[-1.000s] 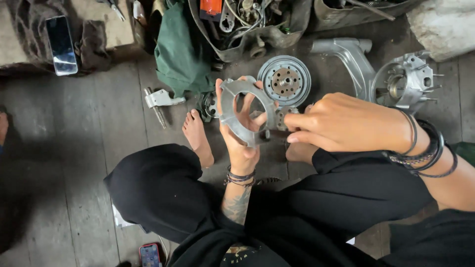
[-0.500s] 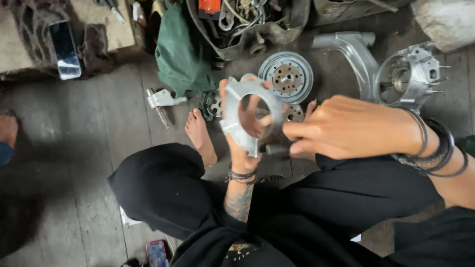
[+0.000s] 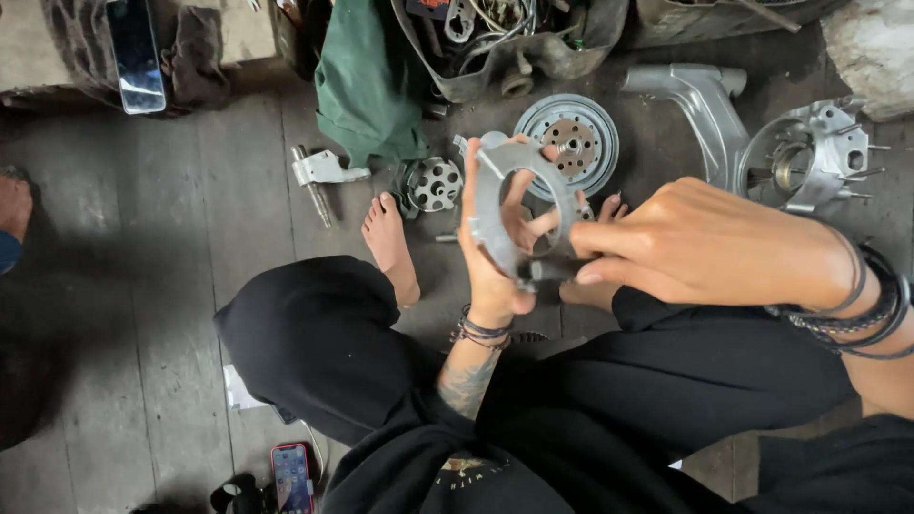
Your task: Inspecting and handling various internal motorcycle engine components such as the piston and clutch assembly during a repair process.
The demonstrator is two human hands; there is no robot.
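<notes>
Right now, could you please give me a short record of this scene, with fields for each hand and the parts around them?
left hand: holds a grey metal ring plate upright, fingers showing through its hole
right hand: fingers pinch the plate's lower right edge
behind plate: round pulley disc on the wooden floor
left of plate: small drilled hub, green cloth
right: silver engine casing
posture: seated, bare foot forward

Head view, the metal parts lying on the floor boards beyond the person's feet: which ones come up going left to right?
Small grey hinged bracket → small round hub with holes → ribbed round disc → curved cast arm → round housing with studs. The ring-shaped plate is off the floor, in the left hand.
</notes>
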